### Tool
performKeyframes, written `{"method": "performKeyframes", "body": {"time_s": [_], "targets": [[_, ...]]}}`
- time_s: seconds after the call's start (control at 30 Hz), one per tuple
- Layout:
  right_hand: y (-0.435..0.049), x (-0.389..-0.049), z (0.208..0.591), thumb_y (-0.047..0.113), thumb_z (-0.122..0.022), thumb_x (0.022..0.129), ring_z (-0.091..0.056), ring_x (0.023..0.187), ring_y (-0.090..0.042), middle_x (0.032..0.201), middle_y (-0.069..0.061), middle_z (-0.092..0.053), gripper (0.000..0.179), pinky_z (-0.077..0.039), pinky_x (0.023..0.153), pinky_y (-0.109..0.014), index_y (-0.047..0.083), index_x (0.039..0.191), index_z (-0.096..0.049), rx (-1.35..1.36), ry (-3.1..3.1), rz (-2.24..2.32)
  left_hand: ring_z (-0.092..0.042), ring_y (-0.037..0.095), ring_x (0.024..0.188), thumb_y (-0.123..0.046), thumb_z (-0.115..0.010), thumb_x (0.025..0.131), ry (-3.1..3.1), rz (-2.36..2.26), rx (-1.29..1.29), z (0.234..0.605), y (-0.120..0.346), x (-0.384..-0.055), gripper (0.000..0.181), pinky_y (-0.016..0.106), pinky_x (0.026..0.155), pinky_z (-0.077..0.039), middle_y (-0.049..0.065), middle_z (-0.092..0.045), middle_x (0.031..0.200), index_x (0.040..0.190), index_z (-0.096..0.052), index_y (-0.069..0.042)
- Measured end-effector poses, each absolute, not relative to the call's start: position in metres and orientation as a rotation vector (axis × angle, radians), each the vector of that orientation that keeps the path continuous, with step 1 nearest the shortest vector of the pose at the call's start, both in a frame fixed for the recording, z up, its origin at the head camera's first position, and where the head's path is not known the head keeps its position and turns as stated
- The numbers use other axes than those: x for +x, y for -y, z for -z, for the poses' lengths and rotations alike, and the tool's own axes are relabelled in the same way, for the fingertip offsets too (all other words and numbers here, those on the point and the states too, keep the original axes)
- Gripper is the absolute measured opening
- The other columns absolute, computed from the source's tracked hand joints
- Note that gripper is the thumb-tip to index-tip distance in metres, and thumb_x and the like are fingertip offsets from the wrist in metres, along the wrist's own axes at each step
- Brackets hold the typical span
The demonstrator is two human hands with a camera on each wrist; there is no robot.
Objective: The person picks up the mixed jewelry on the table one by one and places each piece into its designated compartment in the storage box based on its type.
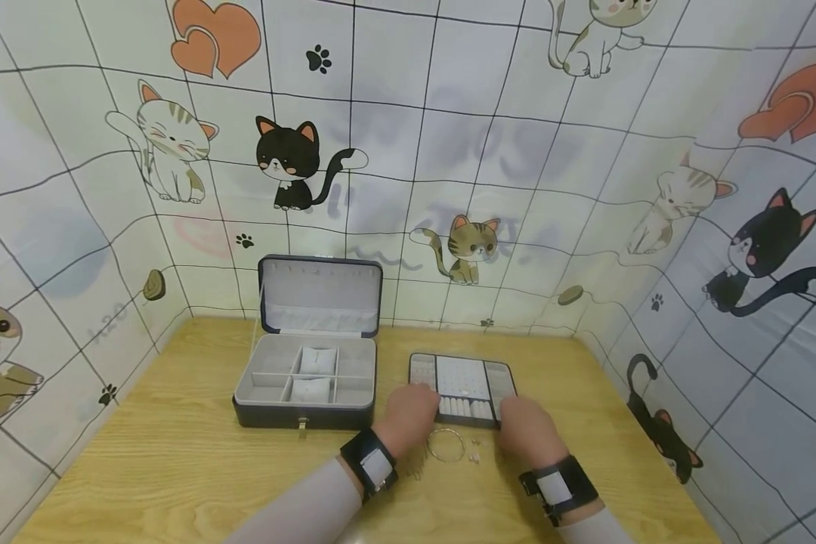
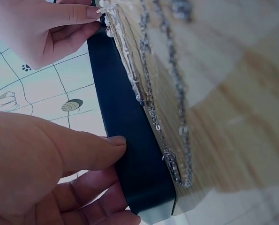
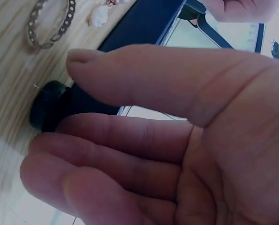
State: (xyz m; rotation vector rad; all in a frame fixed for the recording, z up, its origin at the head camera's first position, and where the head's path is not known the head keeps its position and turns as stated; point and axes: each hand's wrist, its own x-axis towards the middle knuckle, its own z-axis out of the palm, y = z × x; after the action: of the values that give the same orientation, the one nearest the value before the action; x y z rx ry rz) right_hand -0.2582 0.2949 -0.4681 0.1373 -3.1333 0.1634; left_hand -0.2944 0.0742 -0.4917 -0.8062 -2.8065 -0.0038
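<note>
Gripping jewelry tray (image 1: 464, 421); bangle (image 3: 31, 28) near

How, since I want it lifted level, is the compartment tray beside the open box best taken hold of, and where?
Probably by its two short ends, coming from left and right: the tray is low and wider than deep, so paired end grips should balance it. The front looks less handy, since the bangle and small trinkets lie before that long wall.

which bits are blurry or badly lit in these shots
Left wrist: the silvery chain blurs towards the top, and the table at right is out of focus; right wrist: the right hand looks dim; head: fairly even light, but the small jewellery near the tray lacks crisp detail.
</note>
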Motion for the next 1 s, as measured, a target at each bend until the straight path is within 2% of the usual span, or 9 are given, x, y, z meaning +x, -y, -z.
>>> {"method": "performKeyframes", "body": {"time_s": [0.43, 0.7, 1.0], "targets": [[-0.2903, -0.2599, 0.4756, -0.004, -0.075, 0.078, -0.053, 0.066, -0.022, 0.078, -0.011, -0.062, 0.012, -0.048, 0.056, -0.036, 0.001, 0.083, -0.066, 0.119, 3.089, -0.061, -0.058, 0.014, 0.069, -0.02, -0.075, 0.096, 2.798, 0.0, -0.803, 0.4921, -0.0726, -0.2945, 0.004, 0.03, 0.057, -0.05, -0.002, -0.066, 0.078, 0.093, -0.077, -0.019], [-0.2876, -0.2567, 0.4745, -0.005, -0.074, 0.077, -0.053, 0.065, -0.023, 0.077, -0.011, -0.062, 0.011, -0.047, 0.056, -0.036, 0.002, 0.082, -0.066, 0.128, 3.084, -0.058, -0.055, 0.013, 0.068, -0.02, -0.074, 0.096, 2.821, 0.025, -0.812, 0.4946, -0.0727, -0.2938, 0.005, 0.029, 0.057, -0.048, -0.002, -0.065, 0.077, 0.093, -0.077, -0.019], [-0.2883, -0.2581, 0.4738, -0.005, -0.075, 0.073, -0.053, 0.065, -0.023, 0.077, -0.01, -0.063, 0.014, -0.047, 0.056, -0.037, 0.002, 0.08, -0.065, 0.148, 3.078, -0.063, -0.058, 0.013, 0.07, -0.021, -0.074, 0.096, 2.809, 0.015, -0.802, 0.4898, -0.0729, -0.2924, 0.005, 0.03, 0.057, -0.05, -0.002, -0.065, 0.078, 0.094, -0.077, -0.019]]}}
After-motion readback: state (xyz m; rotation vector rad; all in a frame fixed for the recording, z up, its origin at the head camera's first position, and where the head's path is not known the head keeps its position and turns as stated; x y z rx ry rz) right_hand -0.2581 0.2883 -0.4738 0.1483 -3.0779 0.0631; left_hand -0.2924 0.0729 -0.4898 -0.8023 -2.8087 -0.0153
